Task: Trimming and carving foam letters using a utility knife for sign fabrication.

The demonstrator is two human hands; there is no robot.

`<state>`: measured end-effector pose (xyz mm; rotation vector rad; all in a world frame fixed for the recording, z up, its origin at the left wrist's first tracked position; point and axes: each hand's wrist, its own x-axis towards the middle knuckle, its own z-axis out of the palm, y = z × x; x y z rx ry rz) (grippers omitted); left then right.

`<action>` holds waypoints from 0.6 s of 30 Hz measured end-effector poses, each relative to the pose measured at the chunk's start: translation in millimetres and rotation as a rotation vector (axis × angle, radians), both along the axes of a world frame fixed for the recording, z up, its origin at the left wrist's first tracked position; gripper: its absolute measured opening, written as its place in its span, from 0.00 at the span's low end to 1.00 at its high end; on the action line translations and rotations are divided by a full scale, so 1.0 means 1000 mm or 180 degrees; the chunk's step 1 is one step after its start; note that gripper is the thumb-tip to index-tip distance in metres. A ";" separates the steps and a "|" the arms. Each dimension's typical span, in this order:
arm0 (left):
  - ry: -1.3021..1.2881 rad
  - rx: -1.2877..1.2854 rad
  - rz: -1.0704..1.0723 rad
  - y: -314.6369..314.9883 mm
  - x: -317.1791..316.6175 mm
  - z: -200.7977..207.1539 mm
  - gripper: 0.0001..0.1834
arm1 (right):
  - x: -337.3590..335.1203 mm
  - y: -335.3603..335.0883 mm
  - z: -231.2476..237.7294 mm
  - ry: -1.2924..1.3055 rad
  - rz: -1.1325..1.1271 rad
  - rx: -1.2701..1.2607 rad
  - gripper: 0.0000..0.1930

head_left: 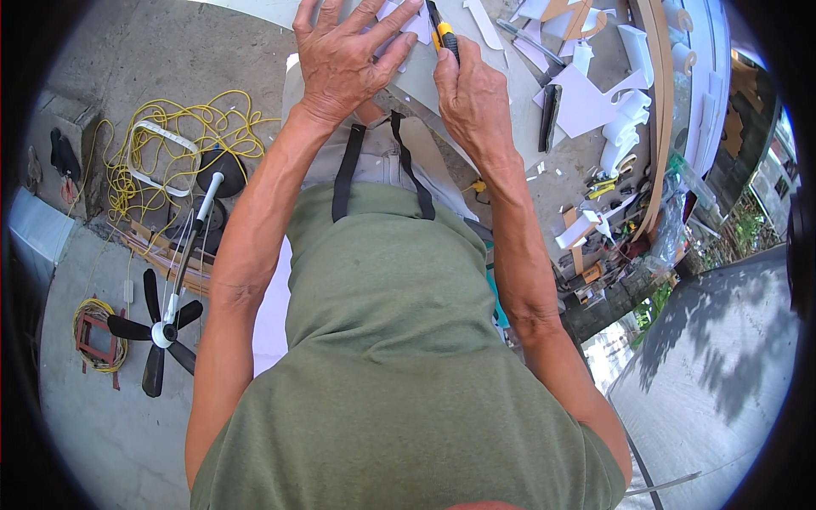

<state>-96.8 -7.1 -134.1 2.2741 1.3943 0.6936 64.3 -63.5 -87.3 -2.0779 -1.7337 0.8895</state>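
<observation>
My left hand (pixel 347 64) lies with fingers spread at the top of the head view, pressed flat over a white cut piece of sheet (pixel 416 25) on a pale work surface (pixel 421 81). My right hand (pixel 473 98) is closed around a yellow and black utility knife (pixel 445 36), just to the right of the left fingertips. The knife points away from me; its tip runs up to the picture's edge, so the blade's contact cannot be made out. A black, narrow block-like thing (pixel 550 117) lies right of my right hand.
White offcuts (pixel 586 104) and curled strips litter the right side, beside long brown strips (pixel 656 110). Several hand tools (pixel 603 185) lie lower right. On the left floor are tangled yellow cord (pixel 144 170), a standing fan with black blades (pixel 161 333) and a wound cable coil (pixel 104 336).
</observation>
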 end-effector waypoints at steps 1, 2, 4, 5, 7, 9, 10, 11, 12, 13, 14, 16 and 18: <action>-0.0008 -0.0009 -0.0005 0.000 0.000 0.000 0.20 | 0.000 0.001 0.001 0.0001 0.0008 -0.0005 0.10; -0.0007 -0.0013 0.0002 0.000 0.000 0.001 0.20 | 0.001 0.002 0.002 -0.0018 0.0032 -0.0030 0.10; 0.0027 -0.0013 -0.0003 0.000 0.000 0.001 0.20 | 0.002 0.004 0.004 -0.0038 0.0058 -0.0060 0.10; 0.0026 -0.0017 0.0000 0.000 0.000 0.000 0.20 | 0.002 0.006 0.006 -0.0051 0.0090 -0.0127 0.11; 0.0025 -0.0004 -0.0024 0.000 -0.001 0.000 0.20 | 0.002 0.010 0.011 -0.0063 0.0125 -0.0201 0.11; 0.0057 -0.0002 -0.0022 -0.001 -0.001 0.000 0.20 | 0.001 0.013 0.014 -0.0158 0.0202 -0.0316 0.11; 0.0085 0.0009 -0.0025 0.000 -0.001 0.000 0.20 | 0.001 0.012 0.014 -0.0159 0.0204 -0.0320 0.11; 0.0085 0.0006 -0.0022 0.000 -0.001 0.001 0.20 | 0.001 0.012 0.013 -0.0229 0.0225 -0.0346 0.11; 0.0107 -0.0016 -0.0031 0.000 0.000 0.002 0.20 | 0.001 0.012 0.012 -0.0299 0.0248 -0.0371 0.11; 0.0132 -0.0038 -0.0038 0.000 0.000 0.003 0.20 | 0.000 0.011 0.011 -0.0296 0.0255 -0.0375 0.11; 0.0135 -0.0043 -0.0030 -0.001 0.000 0.003 0.20 | 0.000 0.010 0.010 -0.0289 0.0231 -0.0336 0.11; 0.0122 -0.0062 -0.0058 -0.001 0.001 0.004 0.20 | -0.001 0.010 0.010 -0.0280 0.0214 -0.0300 0.11; 0.0109 -0.0110 -0.0041 -0.001 0.001 0.005 0.20 | -0.002 0.010 0.010 -0.0307 0.0208 -0.0345 0.11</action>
